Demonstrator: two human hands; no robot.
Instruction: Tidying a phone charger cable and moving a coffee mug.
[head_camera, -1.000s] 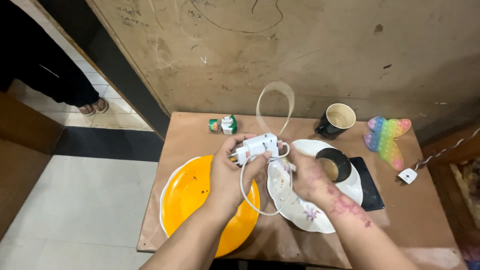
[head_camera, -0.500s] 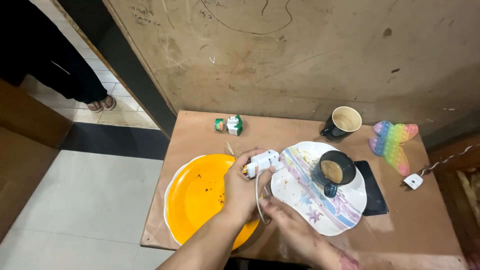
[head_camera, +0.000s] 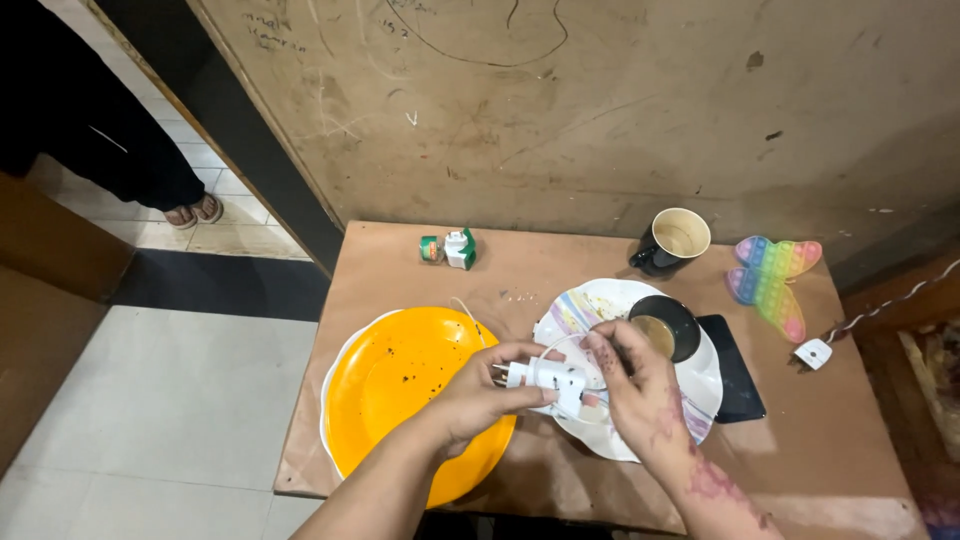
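I have the charger (head_camera: 545, 377) held low over the worktop (head_camera: 400, 265), between the orange plate (head_camera: 400, 385) at nine o'clock and the floral plate (head_camera: 700, 385) at three. Left hand (head_camera: 478, 392) pinches its body; right hand (head_camera: 640, 392), fingers curled, loops the cable (head_camera: 575, 345). Best to keep the coils tight and even, wrists angled inward.
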